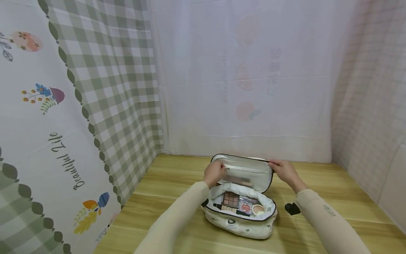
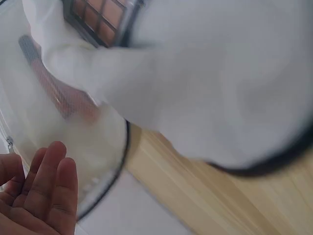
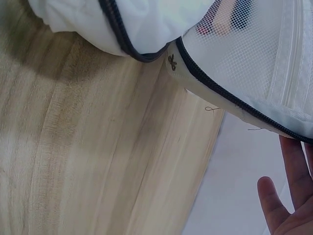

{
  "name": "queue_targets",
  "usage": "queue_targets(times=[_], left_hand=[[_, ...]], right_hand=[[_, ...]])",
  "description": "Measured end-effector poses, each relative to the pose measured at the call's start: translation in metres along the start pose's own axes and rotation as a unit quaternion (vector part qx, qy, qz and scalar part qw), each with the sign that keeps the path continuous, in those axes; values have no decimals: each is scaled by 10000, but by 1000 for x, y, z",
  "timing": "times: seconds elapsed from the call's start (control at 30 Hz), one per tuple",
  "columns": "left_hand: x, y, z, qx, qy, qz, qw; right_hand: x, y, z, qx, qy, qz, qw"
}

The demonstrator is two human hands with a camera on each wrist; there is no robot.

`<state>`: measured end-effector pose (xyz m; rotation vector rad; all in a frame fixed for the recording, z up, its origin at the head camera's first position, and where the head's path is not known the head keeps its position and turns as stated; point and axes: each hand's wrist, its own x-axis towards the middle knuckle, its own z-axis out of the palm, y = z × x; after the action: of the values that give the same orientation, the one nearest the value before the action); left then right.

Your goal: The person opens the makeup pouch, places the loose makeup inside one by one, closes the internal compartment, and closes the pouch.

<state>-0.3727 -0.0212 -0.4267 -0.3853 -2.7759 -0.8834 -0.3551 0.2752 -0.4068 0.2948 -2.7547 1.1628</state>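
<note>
A cream quilted makeup bag (image 1: 241, 227) stands unzipped on the wooden table, its lid (image 1: 264, 181) raised at the back. My left hand (image 1: 214, 173) is in front of the lid's left side, thumb and finger pinching the small zipper pull (image 2: 10, 143) of the lid's mesh pocket (image 2: 93, 147). Slim items (image 2: 56, 93) show through the mesh. With my right hand (image 1: 283, 172) I grip the lid's upper right corner by its black-zippered edge. Inside the bag lie an eyeshadow palette (image 1: 231, 199), a blush compact (image 1: 246, 207), a round powder compact (image 1: 258, 210) and dark-capped tubes (image 1: 224, 208).
The wooden table (image 1: 177, 169) reaches back to a white cloth hanging (image 1: 196, 106). Checked cloth (image 1: 127, 88) hangs at the left, and pale cloth (image 1: 374, 106) at the right. A small black piece (image 1: 292, 209) shows beside the right sleeve.
</note>
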Motion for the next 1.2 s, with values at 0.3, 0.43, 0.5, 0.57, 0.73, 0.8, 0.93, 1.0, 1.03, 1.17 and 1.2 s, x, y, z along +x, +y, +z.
queue_targets(times=[0.3, 0.43, 0.5, 0.57, 0.73, 0.8, 0.93, 1.0, 1.03, 1.17, 1.2], left_hand=[[-2, -22, -13, -12, 226, -124, 9997], [-3, -30, -16, -23, 300, -166, 9994], [-5, -34, -17, -50, 342, -209, 9992], [-7, -38, -18, -58, 420, -237, 9988], [-11, -42, -22, -3, 661, -324, 9973], [-12, -42, -23, 50, 745, -428, 9963], [-14, -40, -20, 100, 932, -684, 9932], [-15, -39, -18, 33, 1000, -792, 9918], [-15, -39, -17, -5, 1029, -834, 9912], [-16, -40, -16, -143, 1068, -880, 9903], [-16, -41, -16, -166, 1055, -878, 9904]], right_hand=[[2, 1, -2, -141, 28, 23, 9999], [4, -1, -4, -115, -8, 35, 9999], [4, -2, -4, -136, -6, 26, 9999], [5, -4, -4, -161, -11, 23, 9999], [5, -6, -4, -178, -34, -2, 9998], [4, -6, -4, -184, -15, -16, 9998], [4, -6, -3, -228, 39, -36, 9997], [5, -6, -3, -231, 59, -31, 9997], [5, -6, -2, -229, 67, -26, 9997], [6, -6, -1, -246, 55, -12, 9997], [6, -7, -1, -250, 44, -18, 9997]])
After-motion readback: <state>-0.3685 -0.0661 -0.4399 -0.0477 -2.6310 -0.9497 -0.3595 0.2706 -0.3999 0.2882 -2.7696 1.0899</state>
